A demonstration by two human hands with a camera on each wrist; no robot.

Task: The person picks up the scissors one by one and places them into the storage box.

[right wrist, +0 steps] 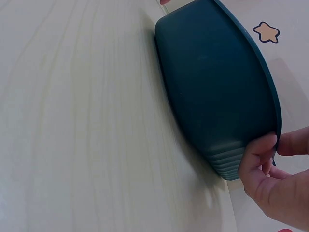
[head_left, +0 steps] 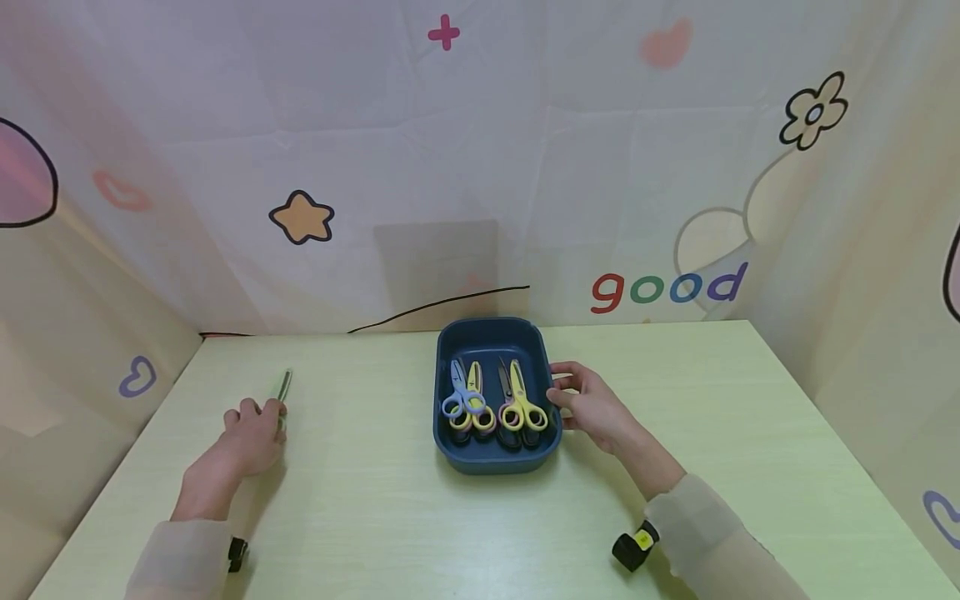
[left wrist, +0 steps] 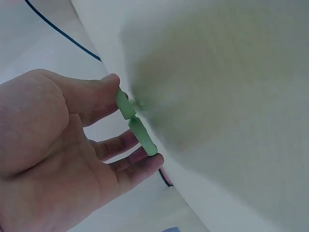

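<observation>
My left hand [head_left: 251, 437], low over the left part of the table, grips green scissors [head_left: 284, 385] by the handles, blades pointing away from me. In the left wrist view the green handles [left wrist: 142, 137] lie between thumb and fingers. The deep blue bin [head_left: 495, 463] stands on the table near the middle. My right hand [head_left: 596, 408] pinches its right rim; the right wrist view shows thumb and fingers on either side of the bin's edge [right wrist: 212, 82]. Inside lie several scissors, among them blue scissors [head_left: 462, 406] and yellow scissors [head_left: 522, 414], with dark-handled ones partly covered beneath.
Behind the pale wooden table [head_left: 360, 517] hangs a white printed curtain [head_left: 525, 167], close to the bin's far end. Curtain also borders the left and right sides. A black device [head_left: 636, 546] sits at my right wrist.
</observation>
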